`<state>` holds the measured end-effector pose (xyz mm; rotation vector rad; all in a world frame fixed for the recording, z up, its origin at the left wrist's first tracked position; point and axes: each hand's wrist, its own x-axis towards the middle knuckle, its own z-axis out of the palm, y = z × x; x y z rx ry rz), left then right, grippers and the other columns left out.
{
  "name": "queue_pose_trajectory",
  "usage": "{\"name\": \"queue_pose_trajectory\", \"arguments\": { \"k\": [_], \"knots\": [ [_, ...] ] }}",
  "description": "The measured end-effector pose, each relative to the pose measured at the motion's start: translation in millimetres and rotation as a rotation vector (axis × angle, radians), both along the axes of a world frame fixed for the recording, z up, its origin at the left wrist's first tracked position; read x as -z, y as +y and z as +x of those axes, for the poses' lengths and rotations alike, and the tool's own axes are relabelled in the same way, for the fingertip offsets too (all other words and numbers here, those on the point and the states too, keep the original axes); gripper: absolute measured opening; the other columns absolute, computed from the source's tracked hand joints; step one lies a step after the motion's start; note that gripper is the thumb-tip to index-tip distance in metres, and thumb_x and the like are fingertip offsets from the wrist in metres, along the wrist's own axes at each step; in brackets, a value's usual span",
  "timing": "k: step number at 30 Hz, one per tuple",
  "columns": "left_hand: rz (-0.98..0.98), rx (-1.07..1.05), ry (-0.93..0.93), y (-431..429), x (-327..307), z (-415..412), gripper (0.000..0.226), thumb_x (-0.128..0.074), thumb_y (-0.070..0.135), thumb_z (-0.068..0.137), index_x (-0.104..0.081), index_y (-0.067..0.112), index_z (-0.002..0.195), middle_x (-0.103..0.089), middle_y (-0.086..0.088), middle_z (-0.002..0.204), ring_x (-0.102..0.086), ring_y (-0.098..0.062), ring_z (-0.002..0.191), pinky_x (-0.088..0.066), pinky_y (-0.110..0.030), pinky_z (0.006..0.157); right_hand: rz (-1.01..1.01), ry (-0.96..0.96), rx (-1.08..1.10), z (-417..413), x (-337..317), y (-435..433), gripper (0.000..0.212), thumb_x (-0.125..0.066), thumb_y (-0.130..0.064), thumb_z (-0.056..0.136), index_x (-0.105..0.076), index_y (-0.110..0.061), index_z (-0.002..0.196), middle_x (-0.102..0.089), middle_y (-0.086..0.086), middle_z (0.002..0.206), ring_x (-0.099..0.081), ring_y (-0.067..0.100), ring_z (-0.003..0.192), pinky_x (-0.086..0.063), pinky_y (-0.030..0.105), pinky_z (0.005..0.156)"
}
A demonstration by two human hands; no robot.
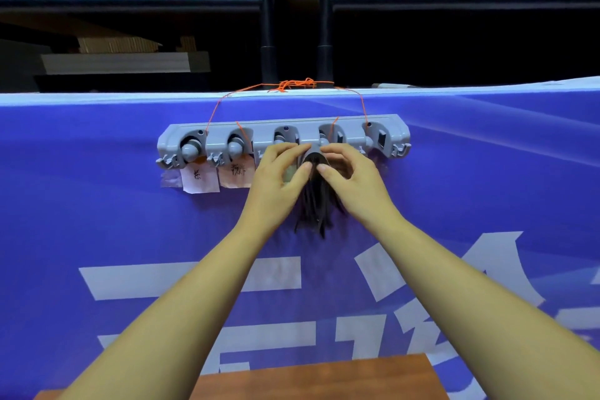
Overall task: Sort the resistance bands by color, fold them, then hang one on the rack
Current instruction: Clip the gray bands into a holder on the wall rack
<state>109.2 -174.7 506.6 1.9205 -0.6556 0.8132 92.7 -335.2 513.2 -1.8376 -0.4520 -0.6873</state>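
At the left, two paper labels (199,178) with handwriting are hanging under the first holders of the grey rack (227,125). The rack itself is hanging by an orange string (292,85) against the blue banner (97,204).

We are judging that we are doing the last step now, the hanging. Our left hand (279,169) is reaching to the middle of the rack. Its fingers (293,149) are curled, and the thumb is pinching the top loop of the dark resistance band (316,204) from the left side. The band is sitting at a grey peg (312,150) between the third and the fourth holder, and its folded strands are falling down on the banner between our wrists. Our right hand (352,177) is gripping the loop in the same way from the right side.

We cannot tell if the loop is already fully over the peg. The other bands are not showing, so we are not judging the sorting.

The next move is asking us to push the loop deep onto the peg. Then we are to release both hands slowly, so that the bundle is not slipping off or unfolding.
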Motion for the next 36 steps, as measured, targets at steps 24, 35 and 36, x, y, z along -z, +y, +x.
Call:
{"name": "queue_pose_trajectory", "arguments": {
  "k": [24, 35, 36],
  "knots": [
    [-0.073, -0.091, 0.141, 36.5, 62.5, -35.8, 0.014, -0.060, 0.018, 0.094, -0.063, 0.018, 0.108, -0.064, 0.007, 0.105, -0.060, 0.000, 0.094, -0.042, -0.005, 0.077, -0.086, 0.203, 0.239, -43.6, 67.6, -13.2, 0.034, -0.060, -0.034, 0.093, -0.057, -0.021, 0.125, -0.059, -0.009, 0.121, -0.055, 0.008, 0.115, -0.045, 0.029, 0.098],
    [0.319, -0.204, 0.744, 105.8, 285.7, -105.8, 0.012, -0.060, 0.011, 0.089, -0.064, 0.005, 0.099, -0.066, -0.009, 0.099, -0.061, -0.023, 0.093, -0.043, -0.028, 0.080, -0.351, 0.702, 0.212, -103.3, 285.5, 22.5, 0.042, -0.061, -0.024, 0.093, -0.056, -0.003, 0.129, -0.055, 0.014, 0.130, -0.057, 0.027, 0.118, -0.035, 0.023, 0.096],
    [0.332, -0.200, 0.791, 114.1, 302.3, -116.6, 0.013, -0.060, 0.013, 0.088, -0.065, 0.005, 0.095, -0.066, -0.010, 0.096, -0.062, -0.025, 0.091, -0.043, -0.028, 0.079, -0.368, 0.727, 0.192, -110.7, 303.8, 29.0, 0.041, -0.063, -0.023, 0.092, -0.057, -0.002, 0.127, -0.056, 0.016, 0.128, -0.055, 0.028, 0.120, -0.034, 0.024, 0.099]
  ]
}}
